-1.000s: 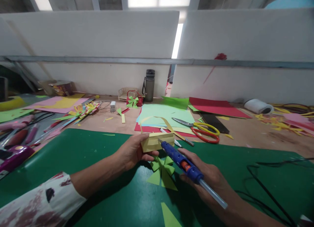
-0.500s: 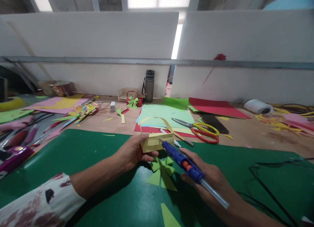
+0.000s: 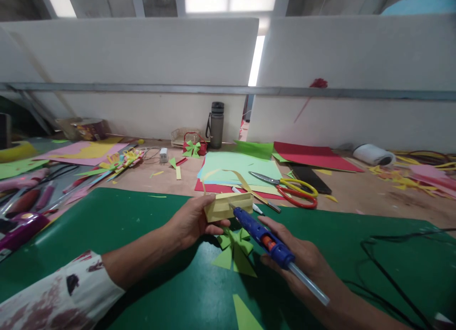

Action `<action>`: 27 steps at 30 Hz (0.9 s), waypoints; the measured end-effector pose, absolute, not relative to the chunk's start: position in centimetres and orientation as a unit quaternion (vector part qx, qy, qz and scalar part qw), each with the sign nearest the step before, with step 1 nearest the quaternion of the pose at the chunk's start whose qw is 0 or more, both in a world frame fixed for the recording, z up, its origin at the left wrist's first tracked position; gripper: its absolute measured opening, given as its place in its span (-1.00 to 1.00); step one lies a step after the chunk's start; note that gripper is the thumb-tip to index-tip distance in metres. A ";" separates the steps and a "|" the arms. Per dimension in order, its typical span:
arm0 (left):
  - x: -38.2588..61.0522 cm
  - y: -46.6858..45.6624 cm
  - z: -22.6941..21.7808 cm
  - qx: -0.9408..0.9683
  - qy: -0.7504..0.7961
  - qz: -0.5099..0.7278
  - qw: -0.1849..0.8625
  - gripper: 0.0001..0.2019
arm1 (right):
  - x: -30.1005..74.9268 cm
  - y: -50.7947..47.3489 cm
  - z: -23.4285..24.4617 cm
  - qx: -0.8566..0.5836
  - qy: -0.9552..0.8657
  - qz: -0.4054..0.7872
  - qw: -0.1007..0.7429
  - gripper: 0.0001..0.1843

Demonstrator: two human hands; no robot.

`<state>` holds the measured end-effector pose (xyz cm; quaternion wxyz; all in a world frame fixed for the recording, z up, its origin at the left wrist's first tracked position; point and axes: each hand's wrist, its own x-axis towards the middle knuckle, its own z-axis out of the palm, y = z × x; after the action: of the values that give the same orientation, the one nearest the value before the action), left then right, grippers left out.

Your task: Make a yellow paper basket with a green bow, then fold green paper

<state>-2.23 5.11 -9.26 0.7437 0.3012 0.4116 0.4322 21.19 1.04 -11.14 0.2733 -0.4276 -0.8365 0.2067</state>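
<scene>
My left hand grips a small pale-yellow paper basket by its left end, thumb on top and fingers beneath. A thin yellow paper handle arches up behind it. In my right hand is a blue glue gun with a clear glue stick jutting from its back. Its nozzle points at the basket's near side; whether it touches I cannot tell. Just below, a green paper bow lies on the green mat. A loose green paper piece sits nearer to me.
Behind the basket are scissors on stacked coloured paper. A grey bottle and a small red basket with a green bow stand by the wall. Tools crowd the left; a black cable crosses the mat at right.
The glue gun and my right hand have shifted slightly left along the basket. My left hand and the basket have stayed in place.
</scene>
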 end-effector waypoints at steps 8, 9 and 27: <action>-2.2 5.1 -9.3 0.296 0.411 0.430 0.748 -0.71 | 21.4 1.1 -11.1 -0.441 -0.832 0.183 0.282 -0.44; -2.2 5.2 -9.3 0.294 0.411 0.431 0.748 -0.71 | 21.4 1.2 -11.2 -0.443 -0.832 0.184 0.278 -0.45; -2.1 5.0 -9.6 0.300 0.401 0.425 0.754 -0.71 | 21.7 1.4 -11.9 -0.410 -0.845 0.197 0.283 -0.43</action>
<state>-2.08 5.04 -9.60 0.7542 0.2998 0.4006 0.4252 21.66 1.39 -11.94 0.2830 -0.4098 -0.8446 0.1967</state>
